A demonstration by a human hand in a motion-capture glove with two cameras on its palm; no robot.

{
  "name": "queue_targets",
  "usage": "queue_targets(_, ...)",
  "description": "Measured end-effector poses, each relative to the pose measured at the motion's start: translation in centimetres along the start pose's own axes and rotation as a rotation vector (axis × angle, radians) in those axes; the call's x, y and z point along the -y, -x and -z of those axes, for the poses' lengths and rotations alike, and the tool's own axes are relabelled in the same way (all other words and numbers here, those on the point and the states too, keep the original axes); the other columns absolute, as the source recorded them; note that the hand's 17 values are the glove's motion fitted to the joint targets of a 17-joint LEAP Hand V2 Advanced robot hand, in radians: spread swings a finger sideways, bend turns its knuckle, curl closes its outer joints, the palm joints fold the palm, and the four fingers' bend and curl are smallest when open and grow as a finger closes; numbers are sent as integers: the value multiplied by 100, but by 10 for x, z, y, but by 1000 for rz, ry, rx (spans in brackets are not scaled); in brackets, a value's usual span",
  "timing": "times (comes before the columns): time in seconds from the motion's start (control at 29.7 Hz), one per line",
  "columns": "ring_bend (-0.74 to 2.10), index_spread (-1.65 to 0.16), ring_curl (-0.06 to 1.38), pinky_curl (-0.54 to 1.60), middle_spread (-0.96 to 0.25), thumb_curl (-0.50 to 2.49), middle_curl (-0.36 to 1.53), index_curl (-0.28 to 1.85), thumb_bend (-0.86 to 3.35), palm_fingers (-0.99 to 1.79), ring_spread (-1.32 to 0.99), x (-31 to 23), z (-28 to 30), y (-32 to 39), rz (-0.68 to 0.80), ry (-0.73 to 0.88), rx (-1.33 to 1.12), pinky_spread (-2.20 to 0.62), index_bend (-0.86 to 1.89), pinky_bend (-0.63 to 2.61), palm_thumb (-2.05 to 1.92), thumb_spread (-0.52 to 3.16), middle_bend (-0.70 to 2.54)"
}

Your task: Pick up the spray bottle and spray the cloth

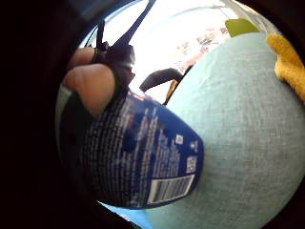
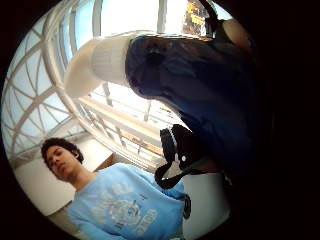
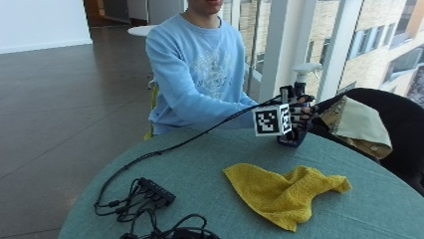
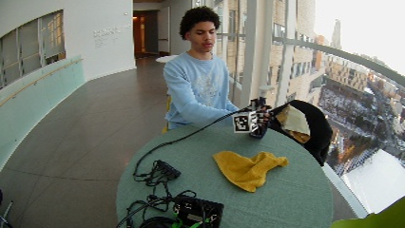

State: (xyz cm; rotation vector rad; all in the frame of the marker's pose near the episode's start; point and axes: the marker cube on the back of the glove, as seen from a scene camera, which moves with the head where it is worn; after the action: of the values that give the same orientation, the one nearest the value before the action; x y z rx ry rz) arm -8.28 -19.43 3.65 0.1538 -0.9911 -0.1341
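Fingers (image 1: pixel 93 86) of the right hand (image 3: pixel 299 113) wrap the dark blue spray bottle (image 3: pixel 293 130), grip closed round its body, base at or just above the bench (image 3: pixel 199 164) at the far edge. Yellow cloth (image 3: pixel 285 191) lies crumpled mid-bench, well apart. Advice: carry upright, aim white nozzle (image 3: pixel 305 68) at cloth before squeezing.

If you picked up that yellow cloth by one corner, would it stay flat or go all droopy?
Probably droopy. The yellow cloth already lies crumpled in soft folds on the table, so it looks limp, not stiff. It seems thin, so likely light for its size. Its rough weave probably would not slip easily from fingers, and it cannot roll.
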Motion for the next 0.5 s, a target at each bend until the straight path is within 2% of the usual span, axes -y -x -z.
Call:
queue_targets(0.24,34,-31,36,34,-9,39,43,30,-3,77,-3,-14,16,5,-11,2,-61,25,14,21,67,104,17)
queue_targets(0.5,30,-32,35,35,-8,37,40,31,-3,72,-3,-68,72,21,-82,25,-327,25,15,24,67,104,16)
